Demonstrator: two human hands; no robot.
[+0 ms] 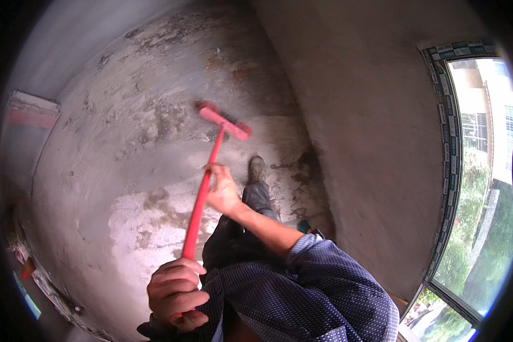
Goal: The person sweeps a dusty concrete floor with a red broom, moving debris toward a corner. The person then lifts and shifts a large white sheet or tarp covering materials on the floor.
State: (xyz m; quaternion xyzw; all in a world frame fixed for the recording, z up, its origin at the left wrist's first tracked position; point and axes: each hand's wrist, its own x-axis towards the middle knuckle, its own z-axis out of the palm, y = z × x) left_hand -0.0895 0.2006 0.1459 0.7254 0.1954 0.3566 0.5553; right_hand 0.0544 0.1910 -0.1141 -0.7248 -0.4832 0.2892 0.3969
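A red broom [197, 214] slants across the middle of the view, its long handle running up and away from me. My left hand [178, 293] is wrapped round the handle's near end, low in the picture. Farther up, my right hand [224, 192] grips the same handle closer to the head. The broom head [225, 121] is a pinkish-red bar with dark bristles along its far side, slightly blurred. It is over or on the rough grey concrete floor [131, 154]; whether the bristles touch cannot be made out.
My booted foot [257, 169] stands just right of the handle. A bare plastered wall [370, 142] rises along the right, with a window frame [447, 148] beyond it. Damp dark patches [308, 171] mark the floor by the wall. A small teal object [304, 226] lies near my right forearm.
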